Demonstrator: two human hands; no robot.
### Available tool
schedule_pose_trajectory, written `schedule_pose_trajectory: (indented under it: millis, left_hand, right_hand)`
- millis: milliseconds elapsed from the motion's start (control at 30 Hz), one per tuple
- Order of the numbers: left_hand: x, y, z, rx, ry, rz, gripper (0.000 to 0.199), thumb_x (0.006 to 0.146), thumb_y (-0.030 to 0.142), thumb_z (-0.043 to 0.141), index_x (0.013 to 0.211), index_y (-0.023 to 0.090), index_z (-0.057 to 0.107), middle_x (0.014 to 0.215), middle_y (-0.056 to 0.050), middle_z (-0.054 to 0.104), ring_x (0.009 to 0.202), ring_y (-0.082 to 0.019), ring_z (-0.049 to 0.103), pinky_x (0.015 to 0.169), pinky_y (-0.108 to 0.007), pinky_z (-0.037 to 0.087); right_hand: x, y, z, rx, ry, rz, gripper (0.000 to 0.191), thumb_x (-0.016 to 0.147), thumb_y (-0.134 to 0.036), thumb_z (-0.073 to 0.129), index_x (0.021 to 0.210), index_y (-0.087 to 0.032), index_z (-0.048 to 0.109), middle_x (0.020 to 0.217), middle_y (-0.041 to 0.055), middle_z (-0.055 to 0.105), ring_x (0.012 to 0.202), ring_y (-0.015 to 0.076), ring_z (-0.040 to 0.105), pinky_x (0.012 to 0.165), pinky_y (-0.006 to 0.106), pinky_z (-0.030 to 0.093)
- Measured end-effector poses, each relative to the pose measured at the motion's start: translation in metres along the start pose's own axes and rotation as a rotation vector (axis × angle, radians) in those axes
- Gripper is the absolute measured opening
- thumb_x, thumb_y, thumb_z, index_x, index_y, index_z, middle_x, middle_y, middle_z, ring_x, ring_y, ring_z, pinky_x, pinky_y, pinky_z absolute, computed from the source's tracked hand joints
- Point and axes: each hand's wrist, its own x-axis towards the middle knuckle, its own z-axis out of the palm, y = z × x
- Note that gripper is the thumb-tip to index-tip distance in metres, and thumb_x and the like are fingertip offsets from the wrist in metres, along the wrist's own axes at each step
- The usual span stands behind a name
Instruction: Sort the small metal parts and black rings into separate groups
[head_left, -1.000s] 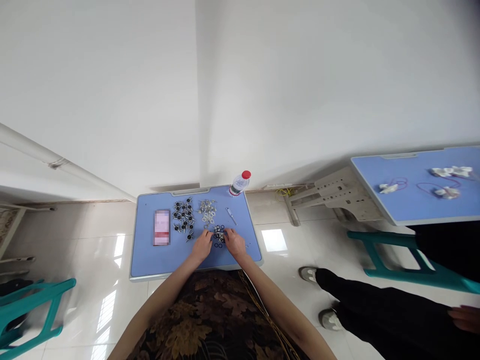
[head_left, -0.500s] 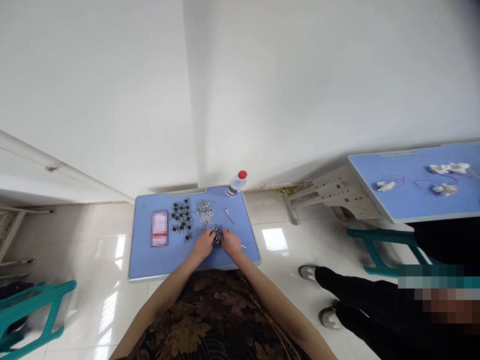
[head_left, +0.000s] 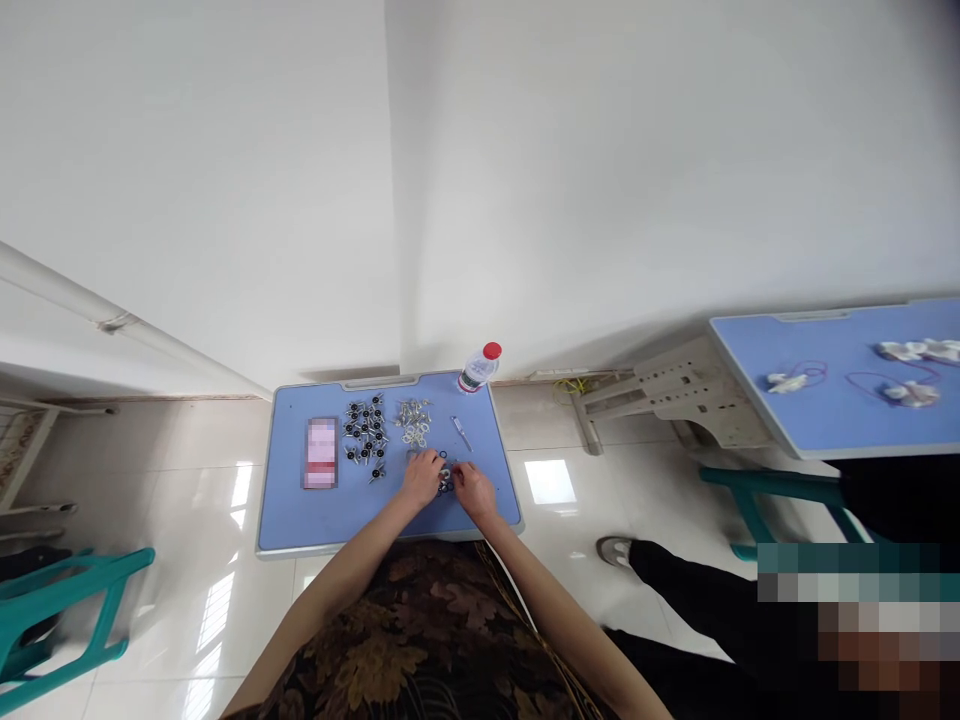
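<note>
My left hand [head_left: 424, 478] is over the near part of the blue table, its fingers bent together above a small pile. Close on its right, my right hand [head_left: 475, 492] has thumb and fingers pinched. Whatever either hand holds is too small or hidden to make out. Between the fingertips lie dark rings [head_left: 445, 488], partly covered by the hands. Just beyond are pale rings [head_left: 415, 436] and small metal parts [head_left: 412, 410]. To the left spreads a group of metal pieces with black round heads [head_left: 365, 428]. A thin pen-like tool [head_left: 461, 433] rests beyond my right hand.
The small blue table [head_left: 300, 520] stands against the wall. A phone-like slab [head_left: 321, 453] lies on its left, and a red-capped bottle [head_left: 480, 368] stands at the far right corner. Another table [head_left: 802, 410] with white parts is at right, where a person in black trousers [head_left: 690, 580] sits.
My hands have shifted slightly, with a little more of the pile showing between them. The view has turned slightly. The white stick by my right hand no longer shows.
</note>
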Motion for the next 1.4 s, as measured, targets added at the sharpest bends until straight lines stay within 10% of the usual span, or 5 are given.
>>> schedule_pose_trajectory:
  millis: [700, 1400]
  left_hand:
    - [0.002, 0.001, -0.005, 0.002, -0.106, 0.017, 0.024, 0.096, 0.008, 0.045, 0.1, 0.017, 0.067, 0.103, -0.01, 0.07, 0.102, -0.024, 0.064, 0.096, -0.041, 0.042]
    - [0.01, -0.044, -0.031, -0.588, 0.201, -0.34, 0.015, 0.086, 0.013, 0.057, 0.086, 0.019, 0.071, 0.09, -0.004, 0.071, 0.08, -0.015, 0.065, 0.082, -0.029, 0.054]
  right_hand:
    - [-0.002, 0.0, 0.007, 0.005, -0.062, -0.014, 0.021, 0.1, -0.021, 0.052, 0.111, -0.022, 0.069, 0.116, 0.0073, 0.071, 0.098, 0.0185, 0.069, 0.075, 0.024, 0.044]
    - [0.006, -0.013, 0.007, -0.029, -0.059, -0.027, 0.026, 0.102, -0.026, 0.053, 0.125, -0.021, 0.063, 0.125, 0.01, 0.071, 0.1, 0.0201, 0.071, 0.074, 0.024, 0.046]
